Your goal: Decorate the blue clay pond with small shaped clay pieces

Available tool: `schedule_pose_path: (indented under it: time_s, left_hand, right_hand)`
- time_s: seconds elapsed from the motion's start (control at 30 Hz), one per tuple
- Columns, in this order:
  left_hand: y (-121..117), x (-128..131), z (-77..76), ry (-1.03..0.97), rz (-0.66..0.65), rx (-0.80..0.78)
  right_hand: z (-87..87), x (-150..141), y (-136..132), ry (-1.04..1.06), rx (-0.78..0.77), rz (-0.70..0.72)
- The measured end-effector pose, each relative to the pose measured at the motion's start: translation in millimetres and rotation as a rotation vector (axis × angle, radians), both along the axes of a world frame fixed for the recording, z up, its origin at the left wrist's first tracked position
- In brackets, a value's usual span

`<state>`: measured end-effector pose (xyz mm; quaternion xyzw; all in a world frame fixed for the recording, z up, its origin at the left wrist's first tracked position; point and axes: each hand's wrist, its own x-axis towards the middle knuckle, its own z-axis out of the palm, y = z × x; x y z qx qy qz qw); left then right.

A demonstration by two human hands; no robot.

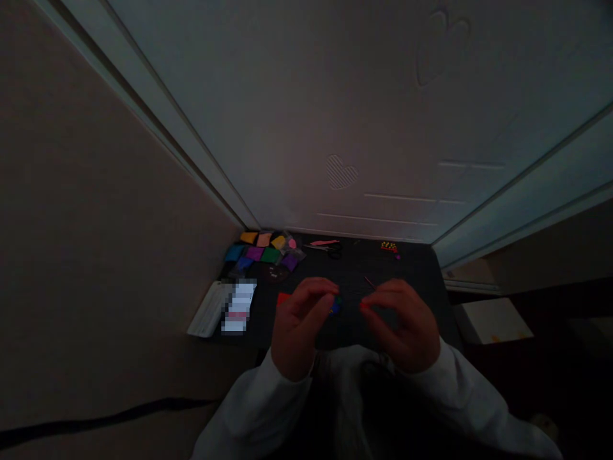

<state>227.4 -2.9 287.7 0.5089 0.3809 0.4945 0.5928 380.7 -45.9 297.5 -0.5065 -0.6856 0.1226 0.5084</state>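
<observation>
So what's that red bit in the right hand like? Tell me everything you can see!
The red bit is tiny and bright red, pinched in the fingers of the right hand, right at their tips. It looks held up in front of the dark table. The fingers hide part of it, and the picture is dim, so I can't tell its full shape. It might be something soft, but that's unsure. The left hand isn't touching it.

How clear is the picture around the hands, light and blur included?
Head view: dim overall, the wall paler than the near-black table; head view: left grip and right grip readable in outline, fine detail soft, the red bit at the right too small to make out; head view: pale oblong pixelated, unreadable.
</observation>
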Motion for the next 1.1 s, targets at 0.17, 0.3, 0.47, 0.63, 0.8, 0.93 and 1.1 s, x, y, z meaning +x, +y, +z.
schedule_pose_path:
  time_s: [0.17, 0.3, 0.47, 0.63, 0.8, 0.93, 1.1]
  left_hand:
    - [-3, 4, 8.6, 0.156, -0.16, 0.03]
    - [-2, 7, 12.7, 0.251, -0.224, 0.005]
    - [-1, 6, 7.6, 0.194, -0.237, -0.056]
    - [0, 6, 5.3, 0.177, -0.222, -0.041]
    - [0, 7, 5.6, 0.172, -0.226, -0.04]
    - [1, 7, 0.1, 0.116, -0.198, -0.105]
    - [5, 4, -7.9, 0.097, -0.109, -0.169]
  right_hand:
    - [-1.8, 0, 1, 0.003, 0.001, 0.018]
    - [-3.1, -1, 1, -0.005, 0.018, 0.022]
    - [-3.9, -1, 1, -0.025, 0.017, 0.018]
    - [-5.4, -1, 2, -0.07, 0.054, 0.003]
    - [-3.4, -1, 2, -0.041, 0.051, 0.016]
    - [-0.8, -1, 1, 0.048, 0.004, 0.041]
    - [-4.0, 0, -1, 0.219, -0.026, -0.021]
